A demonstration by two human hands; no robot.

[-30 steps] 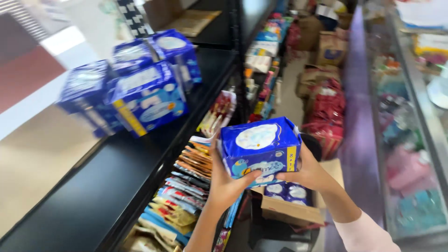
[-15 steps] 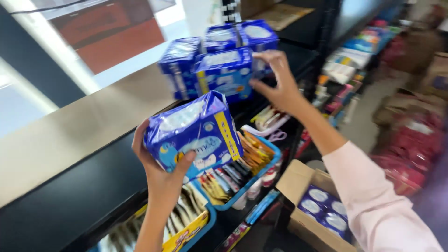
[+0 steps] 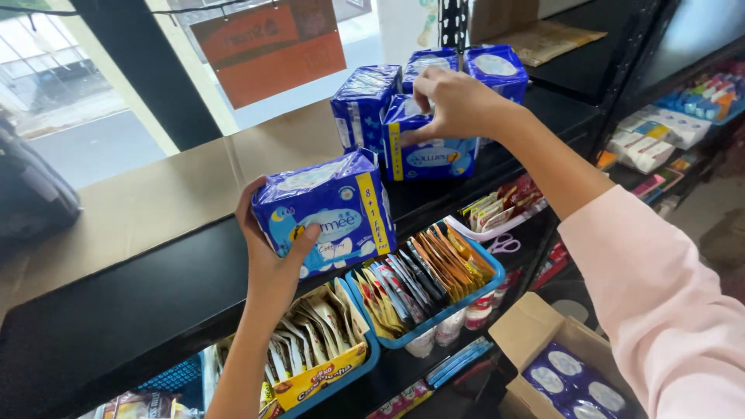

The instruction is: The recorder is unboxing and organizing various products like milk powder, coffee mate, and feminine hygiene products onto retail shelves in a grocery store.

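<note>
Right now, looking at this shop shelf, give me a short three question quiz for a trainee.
1. True or false: the left hand holds a blue pack against the edge of the black top shelf.
2. What does the right hand rest on? A) the stacked blue packs B) the scissors C) the cardboard box
3. Fill in: the blue basket under the shelf holds upright rows of small ____.

Key: 1 true; 2 A; 3 sachets.
</note>
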